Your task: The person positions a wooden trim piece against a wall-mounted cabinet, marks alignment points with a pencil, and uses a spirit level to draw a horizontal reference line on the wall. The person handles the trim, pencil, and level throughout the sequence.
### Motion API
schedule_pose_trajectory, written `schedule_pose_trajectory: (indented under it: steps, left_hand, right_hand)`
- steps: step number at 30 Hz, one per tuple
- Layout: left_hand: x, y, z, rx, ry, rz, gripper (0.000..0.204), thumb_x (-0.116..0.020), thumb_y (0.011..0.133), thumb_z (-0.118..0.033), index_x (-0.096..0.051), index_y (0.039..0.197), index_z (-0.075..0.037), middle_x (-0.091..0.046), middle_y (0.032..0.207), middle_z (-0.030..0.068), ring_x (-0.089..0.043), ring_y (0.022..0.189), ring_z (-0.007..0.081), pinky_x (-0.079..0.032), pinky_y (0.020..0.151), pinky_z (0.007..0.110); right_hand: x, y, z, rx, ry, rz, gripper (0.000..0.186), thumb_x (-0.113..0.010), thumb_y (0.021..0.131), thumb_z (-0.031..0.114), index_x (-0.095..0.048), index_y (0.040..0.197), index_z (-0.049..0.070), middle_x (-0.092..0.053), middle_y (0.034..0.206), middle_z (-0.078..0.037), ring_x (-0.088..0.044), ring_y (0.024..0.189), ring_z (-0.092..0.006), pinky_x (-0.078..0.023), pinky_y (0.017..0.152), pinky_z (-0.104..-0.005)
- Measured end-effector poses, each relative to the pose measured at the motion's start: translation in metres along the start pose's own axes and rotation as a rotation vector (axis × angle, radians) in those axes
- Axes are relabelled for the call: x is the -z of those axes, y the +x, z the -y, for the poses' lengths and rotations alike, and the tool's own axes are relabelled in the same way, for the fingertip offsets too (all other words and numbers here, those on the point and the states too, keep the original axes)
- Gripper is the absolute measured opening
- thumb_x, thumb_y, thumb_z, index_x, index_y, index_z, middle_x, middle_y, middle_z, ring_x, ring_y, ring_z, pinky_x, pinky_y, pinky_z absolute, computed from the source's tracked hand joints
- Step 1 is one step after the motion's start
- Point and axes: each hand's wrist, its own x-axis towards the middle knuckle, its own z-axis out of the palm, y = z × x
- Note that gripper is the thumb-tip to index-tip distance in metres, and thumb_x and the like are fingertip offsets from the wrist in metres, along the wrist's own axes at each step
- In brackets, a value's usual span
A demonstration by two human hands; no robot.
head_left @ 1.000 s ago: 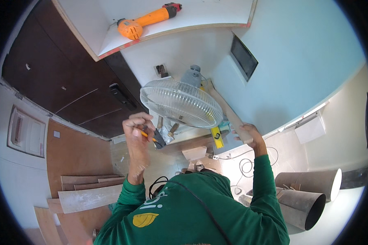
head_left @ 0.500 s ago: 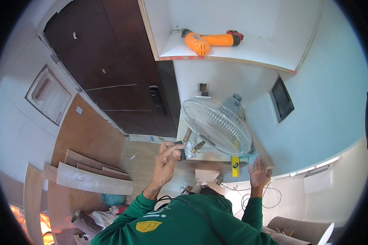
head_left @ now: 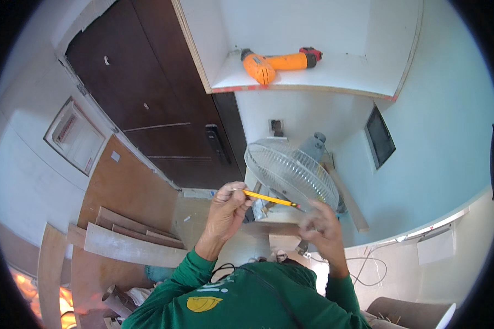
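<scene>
A yellow pencil is pinched by one end in the fingers of my left hand, which is raised in front of my chest. It slants down to the right, its other end pointing toward my right hand. Motion smears the fingers of that hand, so I cannot make out whether they touch the pencil. Just beyond both hands stands a fan with a clear round guard. Partly covered by my left hand, a crumpled silvery piece lies on the surface below.
An orange power tool lies on the white shelf above. A wooden strip leans beside the fan. Several curved boards rest against the left wall near a dark door. A cable loops across the floor at right.
My right hand has moved up and left toward my left hand. The yellow pencil now shows in my left hand. My view has shifted slightly, and the yellow level is no longer visible.
</scene>
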Motion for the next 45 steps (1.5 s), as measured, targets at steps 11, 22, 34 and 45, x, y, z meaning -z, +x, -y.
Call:
schedule_pose_trajectory:
  steps: [11,22,34,45]
  left_hand:
    - [-0.007,-0.038,0.03,-0.023,0.592,0.114,0.044,-0.077,0.097,-0.005,-0.064,0.139,-0.003,-0.069,0.128,0.011,-0.067,0.113,0.017,-0.056,0.098,0.033]
    - [-0.096,0.201,-0.185,-1.034,1.138,-0.262,0.098,-0.077,0.098,-0.044,-0.023,0.163,0.005,-0.048,0.149,0.0313,-0.048,0.143,0.0375,-0.04,0.119,0.046]
    - [-0.094,0.317,-0.181,-1.204,1.439,-0.514,0.042,-0.037,0.116,-0.039,-0.043,0.118,0.002,-0.061,0.084,0.023,-0.063,0.076,0.0395,-0.049,0.073,0.051]
    - [-0.094,0.324,-0.18,-1.323,1.346,-0.441,0.05,-0.034,0.115,-0.046,-0.051,0.113,0.002,-0.061,0.091,0.0228,-0.062,0.085,0.0343,-0.049,0.081,0.047]
  right_hand:
    - [-0.007,0.048,0.025,0.401,-0.413,0.163,0.025,-0.062,0.104,0.013,-0.073,0.123,0.0,-0.076,0.102,-0.016,-0.072,0.09,-0.0275,-0.056,0.081,-0.037]
    - [0.084,0.275,0.17,0.661,-0.373,-0.391,0.031,-0.055,0.107,0.02,-0.072,0.118,-0.004,-0.072,0.101,-0.01,-0.067,0.096,-0.0185,-0.053,0.084,-0.0327]
    - [0.122,0.389,0.091,0.423,-0.223,-0.54,0.033,-0.061,0.103,0.027,-0.072,0.119,0.0,-0.075,0.106,-0.017,-0.072,0.089,-0.0225,-0.056,0.084,-0.0373]
    - [0.128,0.39,0.092,0.398,-0.257,-0.509,0.038,-0.062,0.097,0.025,-0.069,0.121,-0.004,-0.075,0.105,-0.016,-0.072,0.087,-0.0203,-0.056,0.082,-0.0345]
